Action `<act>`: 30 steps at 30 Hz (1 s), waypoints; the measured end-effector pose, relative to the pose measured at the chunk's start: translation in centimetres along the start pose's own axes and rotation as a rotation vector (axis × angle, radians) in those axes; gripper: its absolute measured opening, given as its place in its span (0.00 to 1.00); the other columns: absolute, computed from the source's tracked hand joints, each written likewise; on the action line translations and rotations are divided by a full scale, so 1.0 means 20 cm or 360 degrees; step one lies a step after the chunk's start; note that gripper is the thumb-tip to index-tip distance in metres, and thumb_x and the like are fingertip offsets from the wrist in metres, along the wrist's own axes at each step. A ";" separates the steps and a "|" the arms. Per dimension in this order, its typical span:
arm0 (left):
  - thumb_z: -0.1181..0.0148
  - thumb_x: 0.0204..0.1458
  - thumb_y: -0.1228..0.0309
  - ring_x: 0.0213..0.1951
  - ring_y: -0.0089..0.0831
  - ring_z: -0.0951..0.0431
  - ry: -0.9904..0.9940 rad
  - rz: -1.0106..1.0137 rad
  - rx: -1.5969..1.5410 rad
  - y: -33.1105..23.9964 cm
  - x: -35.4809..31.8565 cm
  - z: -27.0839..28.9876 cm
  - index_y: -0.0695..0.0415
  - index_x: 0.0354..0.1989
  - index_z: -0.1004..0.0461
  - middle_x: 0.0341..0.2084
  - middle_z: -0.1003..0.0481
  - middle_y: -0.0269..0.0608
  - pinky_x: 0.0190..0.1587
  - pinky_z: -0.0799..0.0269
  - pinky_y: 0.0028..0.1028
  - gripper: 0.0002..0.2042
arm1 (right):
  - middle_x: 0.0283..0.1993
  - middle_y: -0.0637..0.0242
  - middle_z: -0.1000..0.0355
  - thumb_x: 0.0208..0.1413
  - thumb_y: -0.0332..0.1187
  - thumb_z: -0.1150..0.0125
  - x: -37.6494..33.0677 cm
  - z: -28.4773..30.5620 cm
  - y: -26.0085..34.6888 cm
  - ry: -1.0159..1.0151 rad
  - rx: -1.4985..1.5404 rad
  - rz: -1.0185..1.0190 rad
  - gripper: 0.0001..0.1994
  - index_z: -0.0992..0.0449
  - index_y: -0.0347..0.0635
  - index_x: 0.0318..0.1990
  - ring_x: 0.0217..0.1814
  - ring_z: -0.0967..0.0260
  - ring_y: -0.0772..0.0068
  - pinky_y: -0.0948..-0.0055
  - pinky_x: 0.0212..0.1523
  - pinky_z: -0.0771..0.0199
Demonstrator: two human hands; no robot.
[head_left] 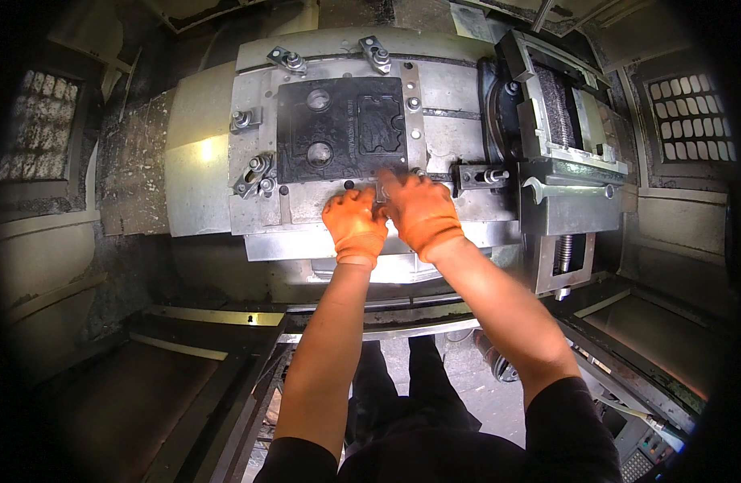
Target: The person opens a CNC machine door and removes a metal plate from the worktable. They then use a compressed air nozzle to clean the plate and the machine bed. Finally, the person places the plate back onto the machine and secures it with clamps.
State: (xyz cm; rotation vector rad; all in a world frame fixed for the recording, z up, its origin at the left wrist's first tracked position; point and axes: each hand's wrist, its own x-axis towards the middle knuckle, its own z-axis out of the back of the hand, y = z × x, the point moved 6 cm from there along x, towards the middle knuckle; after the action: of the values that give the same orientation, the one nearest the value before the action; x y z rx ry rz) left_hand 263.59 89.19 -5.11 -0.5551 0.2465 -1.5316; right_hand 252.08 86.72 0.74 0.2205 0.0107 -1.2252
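Observation:
A dark, square metal block (346, 121) with two round holes and a recessed pocket lies on the silvery fixture plate (258, 201). Both my hands wear orange gloves and meet at the block's near edge. My left hand (355, 224) has its fingers curled down on the plate, around something I cannot make out. Beside it, my right hand (423, 211) reaches forward to the block's near edge; its fingers are bent and smeared by motion. A small metal piece (380, 193), perhaps a clamp, shows between the hands, mostly covered.
Bolted clamps stand around the block, among them a far clamp (376, 55), a far-left clamp (287, 59) and a near-left clamp (258, 175). To the right is a large machine vise (567, 193) with a wrench (538, 190) on it. A machine sill (386, 326) runs before me.

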 end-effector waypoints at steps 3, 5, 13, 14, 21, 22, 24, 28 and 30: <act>0.29 0.38 0.65 0.38 0.45 0.23 0.0021 -0.0005 -0.0003 -0.01 0.00 0.00 0.51 0.38 0.18 0.31 0.22 0.40 0.46 0.29 0.44 0.15 | 0.39 0.59 0.21 0.53 0.48 0.31 0.09 -0.05 -0.01 0.0205 -0.0324 0.0174 0.18 0.23 0.43 0.41 0.44 0.20 0.52 0.56 0.42 0.20; 0.29 0.38 0.65 0.38 0.45 0.23 0.0028 0.0005 -0.0005 -0.01 0.00 0.00 0.51 0.38 0.18 0.31 0.22 0.40 0.46 0.29 0.44 0.15 | 0.39 0.60 0.20 0.53 0.50 0.30 0.13 -0.07 -0.04 0.0363 -0.0127 -0.0027 0.20 0.23 0.44 0.42 0.43 0.20 0.54 0.56 0.41 0.20; 0.29 0.39 0.64 0.37 0.44 0.22 -0.0026 -0.0012 0.0042 -0.01 0.00 -0.01 0.51 0.32 0.21 0.29 0.22 0.38 0.45 0.29 0.44 0.12 | 0.38 0.64 0.20 0.59 0.44 0.38 0.09 -0.09 -0.02 0.0279 -0.0530 0.0396 0.16 0.25 0.44 0.46 0.41 0.19 0.60 0.58 0.39 0.21; 0.29 0.39 0.64 0.37 0.44 0.22 -0.0037 -0.0027 0.0052 0.00 0.00 -0.01 0.50 0.32 0.20 0.30 0.22 0.38 0.45 0.29 0.44 0.11 | 0.38 0.64 0.20 0.59 0.43 0.38 0.11 -0.11 -0.02 0.0294 -0.0556 0.0483 0.14 0.25 0.44 0.45 0.40 0.19 0.59 0.58 0.39 0.21; 0.29 0.40 0.64 0.36 0.44 0.23 0.0087 0.0010 0.0051 0.01 0.01 -0.02 0.50 0.38 0.18 0.31 0.22 0.39 0.44 0.29 0.43 0.14 | 0.28 0.62 0.23 0.55 0.36 0.40 0.11 -0.09 0.00 -0.0060 -0.0394 0.0193 0.07 0.26 0.45 0.36 0.30 0.20 0.60 0.59 0.31 0.21; 0.29 0.40 0.64 0.36 0.44 0.23 0.0085 0.0011 0.0049 0.00 0.01 -0.01 0.50 0.38 0.18 0.31 0.22 0.39 0.44 0.30 0.43 0.14 | 0.28 0.63 0.23 0.55 0.37 0.40 0.11 -0.06 0.03 -0.0091 -0.0487 0.0350 0.07 0.26 0.45 0.36 0.30 0.20 0.59 0.59 0.31 0.21; 0.28 0.39 0.64 0.37 0.44 0.23 0.0047 0.0010 0.0040 0.01 0.00 -0.01 0.49 0.39 0.18 0.31 0.22 0.38 0.44 0.30 0.43 0.15 | 0.29 0.63 0.23 0.55 0.38 0.40 0.07 -0.03 0.05 -0.0136 -0.0674 0.0661 0.08 0.25 0.45 0.36 0.31 0.20 0.59 0.59 0.31 0.21; 0.28 0.39 0.64 0.36 0.44 0.23 0.0024 0.0018 0.0046 0.02 -0.01 -0.03 0.49 0.38 0.19 0.32 0.22 0.38 0.43 0.30 0.44 0.15 | 0.37 0.62 0.20 0.59 0.38 0.42 0.16 -0.11 -0.01 0.0298 -0.0490 0.0878 0.09 0.24 0.45 0.42 0.39 0.20 0.60 0.59 0.36 0.22; 0.29 0.40 0.64 0.36 0.44 0.23 0.0048 0.0012 0.0048 0.01 0.00 -0.02 0.49 0.37 0.19 0.31 0.22 0.39 0.43 0.30 0.44 0.13 | 0.35 0.59 0.21 0.61 0.41 0.41 0.16 -0.15 -0.05 0.0157 -0.0246 0.0679 0.11 0.27 0.44 0.40 0.36 0.20 0.55 0.57 0.35 0.21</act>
State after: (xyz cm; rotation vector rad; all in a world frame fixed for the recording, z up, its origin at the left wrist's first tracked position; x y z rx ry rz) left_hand 263.56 89.10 -5.62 -0.5074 0.2479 -1.5350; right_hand 252.45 83.99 -2.78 0.1381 0.1372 -0.7835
